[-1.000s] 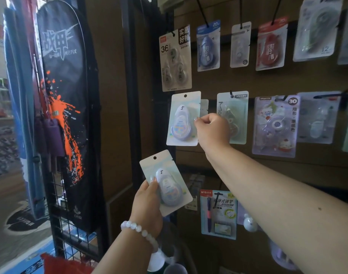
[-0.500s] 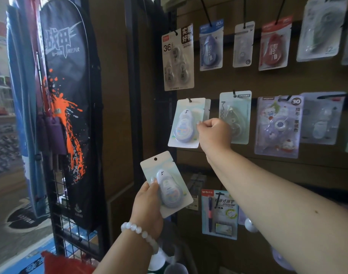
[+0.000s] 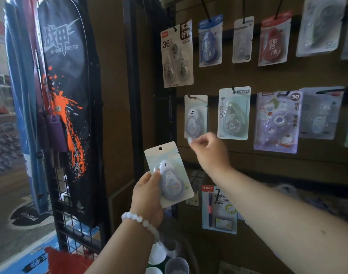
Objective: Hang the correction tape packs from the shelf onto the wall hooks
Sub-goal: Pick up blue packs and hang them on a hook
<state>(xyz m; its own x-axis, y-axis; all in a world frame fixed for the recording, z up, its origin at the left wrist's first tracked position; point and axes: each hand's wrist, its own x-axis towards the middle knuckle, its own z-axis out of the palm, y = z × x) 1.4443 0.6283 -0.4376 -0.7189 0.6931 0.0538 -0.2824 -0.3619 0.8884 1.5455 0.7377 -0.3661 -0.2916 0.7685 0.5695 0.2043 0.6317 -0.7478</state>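
My left grip (image 3: 149, 192) is clamping a tape pack (image 3: 168, 175), thumb lying over its blister, card tilting up past my fingers; my right grip (image 3: 205, 147) is curling loosely just below the hung pack (image 3: 196, 116), pinching nothing; that pack is dangling from its hook (image 3: 192, 97).

Left margin: black frame post (image 3: 132, 91), blocking approach from that side. Middle row: hung correction tape pack (image 3: 196, 116) on wall hook (image 3: 192, 96), narrow bare strip between it and "Moon" pack (image 3: 234, 113). Above: three-pack card (image 3: 177, 56), lower edge near the hook. Below the row: bare brown panel (image 3: 268, 161), occupied by right hand (image 3: 207, 149). Lower down: pen card (image 3: 219, 209).
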